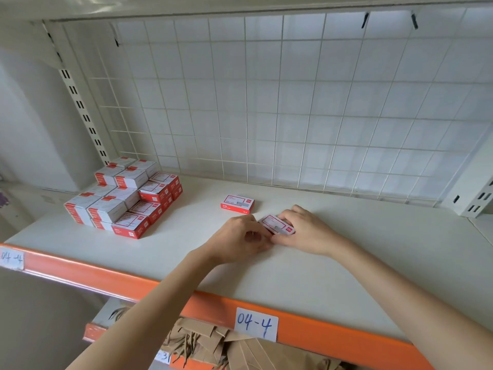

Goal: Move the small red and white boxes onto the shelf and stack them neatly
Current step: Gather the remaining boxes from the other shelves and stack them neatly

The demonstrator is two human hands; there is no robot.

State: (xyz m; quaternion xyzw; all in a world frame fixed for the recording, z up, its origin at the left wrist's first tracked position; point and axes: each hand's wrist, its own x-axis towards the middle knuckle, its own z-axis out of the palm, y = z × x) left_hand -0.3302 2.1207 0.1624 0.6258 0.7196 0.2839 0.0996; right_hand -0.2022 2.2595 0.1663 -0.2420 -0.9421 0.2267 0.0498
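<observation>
A small red and white box (277, 224) lies flat on the white shelf (333, 276), held between both hands. My right hand (304, 231) grips its right side with curled fingers. My left hand (240, 237) pinches its near left corner. A second single box (237, 204) lies just behind them, untouched. At the shelf's left end stands a neat stack of several red and white boxes (125, 197), well away from both hands.
A white wire grid (266, 102) backs the shelf. An orange front beam (186, 303) carries a label "04-4" (255, 325). Brown cardboard pieces (240, 348) lie on the lower shelf. A slotted upright (80, 105) rises at the left.
</observation>
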